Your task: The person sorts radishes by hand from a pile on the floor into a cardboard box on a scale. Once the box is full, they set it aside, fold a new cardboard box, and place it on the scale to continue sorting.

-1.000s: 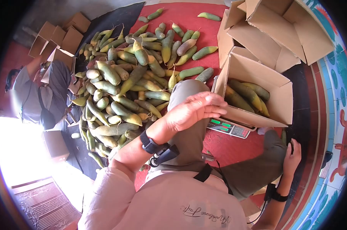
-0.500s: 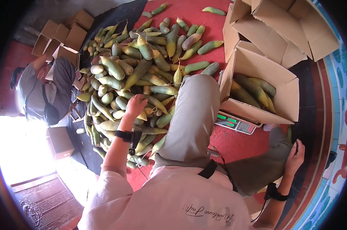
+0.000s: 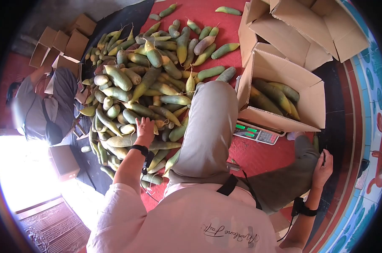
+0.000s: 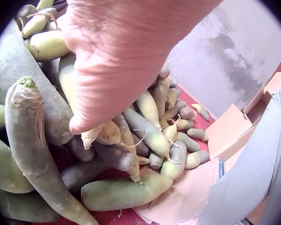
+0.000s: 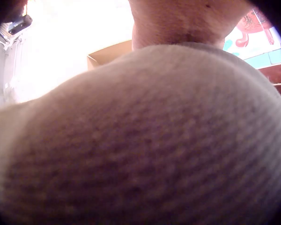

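Fingers spread, my left hand (image 3: 144,130) lies over a heap of green radishes (image 3: 127,78). In the left wrist view the palm and thumb of the left hand (image 4: 113,61) cover the upper middle, above a small pale radish root; the other fingertips are hidden. A curved radish (image 4: 30,140) lies at the left of that view. My right hand (image 3: 323,169) rests on the knee at the right, with no radish in it. In the right wrist view, grey trouser cloth (image 5: 145,136) hides the fingers of the right hand (image 5: 182,21).
An open carton (image 3: 311,90) with several radishes stands on a scale (image 3: 258,134) with lit green digits. Empty cartons (image 3: 302,21) are stacked behind it. Another person (image 3: 52,101) sits at the left, beside more cartons (image 3: 73,40).
My left hand has gone from near the carton back to the heap, then slightly down and left, its fingers spreading. The right hand stays on the knee.
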The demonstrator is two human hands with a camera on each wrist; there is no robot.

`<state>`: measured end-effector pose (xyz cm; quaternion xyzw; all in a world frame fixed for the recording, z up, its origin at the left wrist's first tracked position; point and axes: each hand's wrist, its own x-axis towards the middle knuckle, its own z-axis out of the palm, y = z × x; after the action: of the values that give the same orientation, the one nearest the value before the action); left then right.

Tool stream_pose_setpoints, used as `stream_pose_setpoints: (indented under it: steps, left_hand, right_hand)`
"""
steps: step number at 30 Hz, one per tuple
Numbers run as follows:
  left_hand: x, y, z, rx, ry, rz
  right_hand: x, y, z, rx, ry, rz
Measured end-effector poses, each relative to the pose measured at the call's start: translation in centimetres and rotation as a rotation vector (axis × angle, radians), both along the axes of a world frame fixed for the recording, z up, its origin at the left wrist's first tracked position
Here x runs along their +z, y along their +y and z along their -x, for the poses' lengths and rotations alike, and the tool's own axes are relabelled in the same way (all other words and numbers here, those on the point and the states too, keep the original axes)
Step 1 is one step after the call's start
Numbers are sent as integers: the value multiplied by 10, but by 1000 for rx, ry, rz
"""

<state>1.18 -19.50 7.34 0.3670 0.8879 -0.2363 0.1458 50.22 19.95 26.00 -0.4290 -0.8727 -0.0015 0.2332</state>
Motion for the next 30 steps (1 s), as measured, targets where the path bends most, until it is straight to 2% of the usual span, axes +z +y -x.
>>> stream_pose_setpoints:
  steps: [9,11,14,19,21,26,30]
  left_hand:
    - [4,16,7,-41,-9,103]
    - [-18,5,9,-41,-8,65]
    - [-25,-2,5,-56,-1,11]
    - [-1,12,-6,-138,5,21]
    - [5,18,-10,-115,-7,-103]
    - [22,24,-11,-53,-15,-168]
    - [35,27,-7,79,21,-372]
  right_hand:
    - [1,-4,0,-26,-16,-17]
    - [3,-5,0,-27,-21,-11]
    - [1,-4,0,-28,-11,-13]
    - [0,-4,0,-34,5,-13]
    - [0,-5,0,-42,10,-13]
    - [1,-6,0,-36,3,-31]
    - [4,-7,3,-33,28,-16]
